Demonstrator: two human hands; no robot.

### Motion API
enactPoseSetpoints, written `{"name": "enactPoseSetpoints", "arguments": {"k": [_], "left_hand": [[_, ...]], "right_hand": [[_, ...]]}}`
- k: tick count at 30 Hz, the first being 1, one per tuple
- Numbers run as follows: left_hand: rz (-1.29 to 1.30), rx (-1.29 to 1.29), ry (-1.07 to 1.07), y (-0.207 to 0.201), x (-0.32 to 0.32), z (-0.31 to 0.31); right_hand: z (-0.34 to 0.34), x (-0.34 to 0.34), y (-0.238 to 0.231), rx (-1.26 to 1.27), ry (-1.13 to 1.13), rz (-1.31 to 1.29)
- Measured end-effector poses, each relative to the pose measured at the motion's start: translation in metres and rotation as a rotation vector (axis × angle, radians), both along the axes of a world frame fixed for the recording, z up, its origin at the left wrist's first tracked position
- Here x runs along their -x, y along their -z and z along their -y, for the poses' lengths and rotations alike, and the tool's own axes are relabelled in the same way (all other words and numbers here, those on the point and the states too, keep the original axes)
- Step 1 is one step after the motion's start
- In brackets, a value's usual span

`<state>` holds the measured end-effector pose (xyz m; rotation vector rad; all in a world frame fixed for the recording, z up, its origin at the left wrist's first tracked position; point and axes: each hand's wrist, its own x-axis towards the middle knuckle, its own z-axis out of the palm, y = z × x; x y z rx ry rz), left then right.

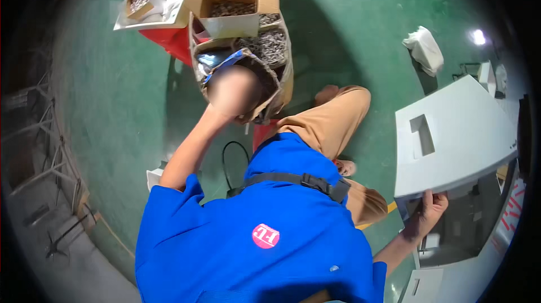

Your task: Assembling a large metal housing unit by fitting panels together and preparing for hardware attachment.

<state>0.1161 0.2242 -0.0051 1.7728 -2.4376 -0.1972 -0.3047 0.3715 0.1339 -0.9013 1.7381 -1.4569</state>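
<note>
Reaching into an open brown cardboard box of small metal parts (265, 49), our left hand (234, 92) is blurred; we cannot tell its fingers. Our right hand (429, 208) clamps its fingers on the flat grey metal panel's (462, 128) edge.

Single head-worn fisheye, looks steeply down over blue shirt (253, 230) at green floor (124, 106); close range, edges bent, no second view.

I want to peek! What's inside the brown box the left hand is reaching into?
The left hand is blurred and covers most of the open brown box, so what lies inside it is hidden. The boxes behind show heaps of small grey metal pieces.
</note>
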Motion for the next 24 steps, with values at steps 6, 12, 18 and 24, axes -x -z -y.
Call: {"name": "enactPoseSetpoints", "arguments": {"k": [6, 12, 18, 24], "left_hand": [[-0.042, -0.142, -0.036, 0.002, -0.006, 0.016], [-0.226, -0.23, -0.015, -0.043, 0.007, 0.03], [-1.141, -0.379, 0.248, -0.144, 0.132, 0.068], [-1.556, -0.677, 0.634, -0.165, 0.246, 0.101]], "right_hand": [[0.03, -0.021, -0.015, -0.084, -0.102, 0.007], [0.03, -0.026, -0.021, -0.127, -0.161, 0.08], [0.031, -0.022, -0.021, -0.169, -0.18, 0.072], [0.04, -0.034, -0.027, -0.175, -0.226, 0.085]]}}
